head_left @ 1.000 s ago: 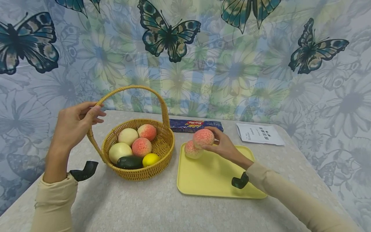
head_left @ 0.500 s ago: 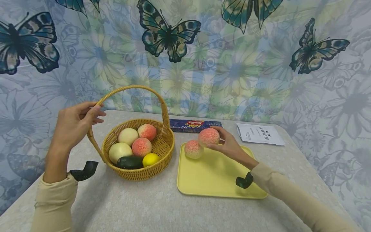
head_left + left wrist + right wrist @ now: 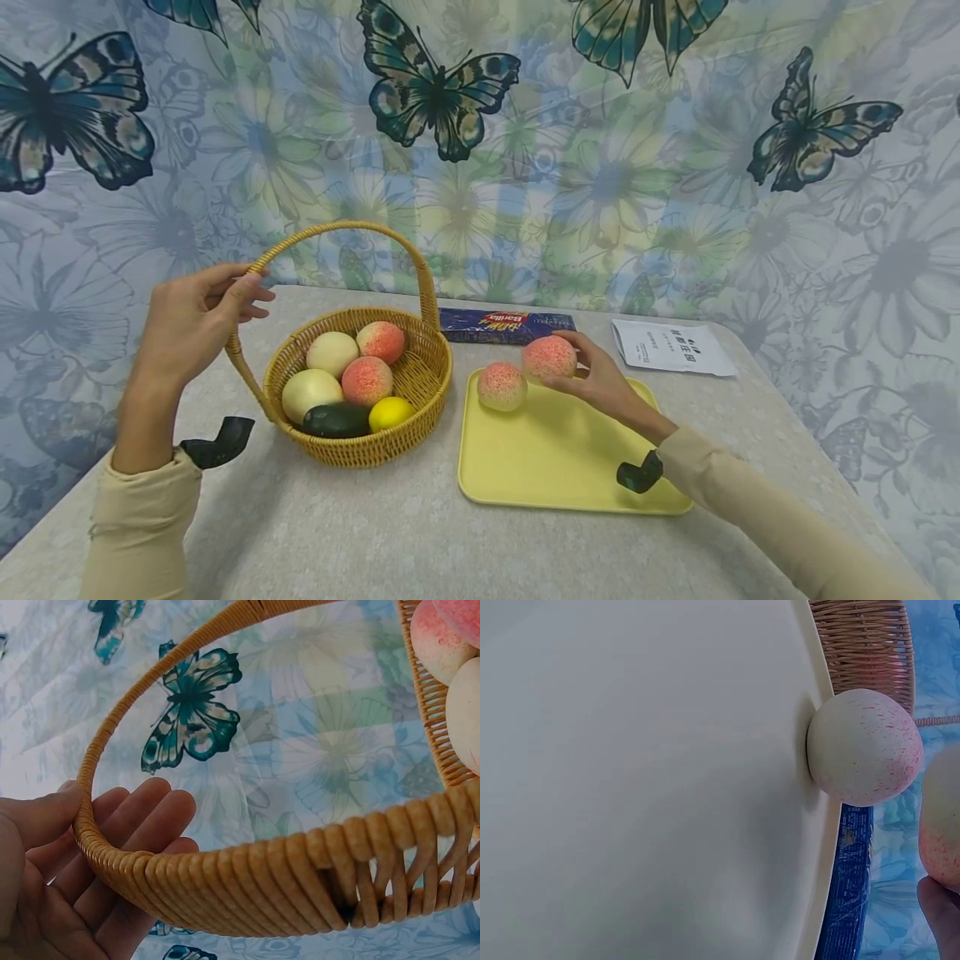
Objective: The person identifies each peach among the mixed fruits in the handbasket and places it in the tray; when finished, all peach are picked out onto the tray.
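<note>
My left hand pinches the side of the arched handle of a wicker basket, thumb on one side and fingers on the other. Inside the basket lie two pink-red peaches, two pale cream round fruits, a dark green avocado-like fruit and a yellow lemon. My right hand holds a speckled pink peach between thumb and fingers, above the yellow tray. A second speckled peach rests at the tray's far left corner, beside the held one.
A blue Barilla pasta box lies behind the tray. To its right is a white packet with printed text. A butterfly-patterned cloth hangs behind the light table.
My right hand has moved to the right with its peach, which no longer overlaps the other peach on the tray in the head view. The left hand and basket stay put.
</note>
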A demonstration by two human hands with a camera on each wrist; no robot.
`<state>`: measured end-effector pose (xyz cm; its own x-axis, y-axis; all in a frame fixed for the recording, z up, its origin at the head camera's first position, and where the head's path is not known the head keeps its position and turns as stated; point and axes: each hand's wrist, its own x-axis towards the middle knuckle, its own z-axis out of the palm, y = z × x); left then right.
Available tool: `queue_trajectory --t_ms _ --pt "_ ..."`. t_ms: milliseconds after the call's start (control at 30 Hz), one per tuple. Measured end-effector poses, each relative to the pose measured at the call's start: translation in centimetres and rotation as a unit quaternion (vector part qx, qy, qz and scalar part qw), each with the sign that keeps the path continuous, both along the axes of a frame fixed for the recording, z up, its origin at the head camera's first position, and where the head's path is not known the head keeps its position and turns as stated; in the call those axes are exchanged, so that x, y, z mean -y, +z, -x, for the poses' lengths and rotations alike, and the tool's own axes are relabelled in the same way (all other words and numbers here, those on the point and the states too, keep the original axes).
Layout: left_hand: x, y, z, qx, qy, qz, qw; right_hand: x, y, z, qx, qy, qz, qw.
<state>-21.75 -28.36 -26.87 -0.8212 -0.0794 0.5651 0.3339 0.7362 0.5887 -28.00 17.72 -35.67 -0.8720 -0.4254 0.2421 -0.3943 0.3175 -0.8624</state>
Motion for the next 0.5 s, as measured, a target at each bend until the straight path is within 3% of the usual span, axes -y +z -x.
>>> queue_trajectory --t_ms 100,333,500 --pt "0.0 0.0 0.0 0.002 0.0 0.001 1.0 -0.3 -0.4 0.1 -0.008 -0.001 -0.001 1.0" --pt "0.0 0.0 0.1 0.002 0.004 0.004 1.0 -1.5 -3.1 1.9 0.0 -0.014 0.003 1.0" --pt "0.0 0.1 0.1 0.004 0.001 0.001 1.0 -1.6 -2.7 1.4 0.005 -0.021 0.002 1.0"
